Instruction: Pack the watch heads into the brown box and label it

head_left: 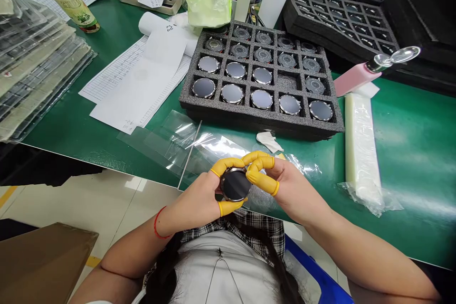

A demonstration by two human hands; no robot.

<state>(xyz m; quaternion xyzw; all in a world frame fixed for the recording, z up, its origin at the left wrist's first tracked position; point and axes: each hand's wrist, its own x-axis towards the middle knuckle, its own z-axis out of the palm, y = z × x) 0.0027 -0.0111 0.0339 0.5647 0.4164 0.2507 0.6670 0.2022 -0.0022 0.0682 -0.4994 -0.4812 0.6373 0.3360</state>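
Observation:
In the head view, my left hand grips a round watch head with a dark glass face and a silver rim, between yellow-covered thumb and fingers. The face is tilted up toward me, over the table's near edge. My right hand, also in yellow finger cots, has its thumb and forefinger pinched together at the watch's upper right rim. Whether a film lies between those fingertips is too small to tell. Beyond my hands, a black foam tray carries several similar watch heads, some face up, others back up, with one vacant slot.
Clear plastic sheets and a scrap of white paper lie before the tray. At right are a wrapped pale block and a pink bottle. Papers and stacked plastic trays occupy the left. Another foam tray stands behind.

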